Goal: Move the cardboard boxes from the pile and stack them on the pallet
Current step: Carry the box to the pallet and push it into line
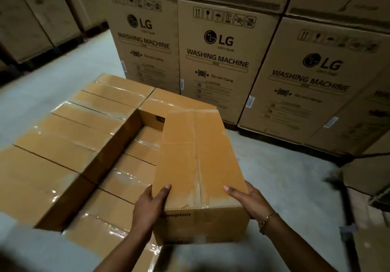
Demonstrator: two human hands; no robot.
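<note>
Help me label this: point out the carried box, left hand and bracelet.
carried box [198, 155], head view, middle of its top face.
left hand [150, 206], head view, back of the hand.
bracelet [267, 219], head view, chain links at the wrist.

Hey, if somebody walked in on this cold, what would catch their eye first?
The cardboard box in the middle foreground, with the left hand and the right hand gripping its near corners. Behind it, tall LG washing machine cartons line the back. At left, taped boxes lie stacked in rows.

Held box [198, 162]: matt brown cardboard; stacked boxes [69, 136]: glossy clear tape; floor [63, 65]: smooth.
</note>
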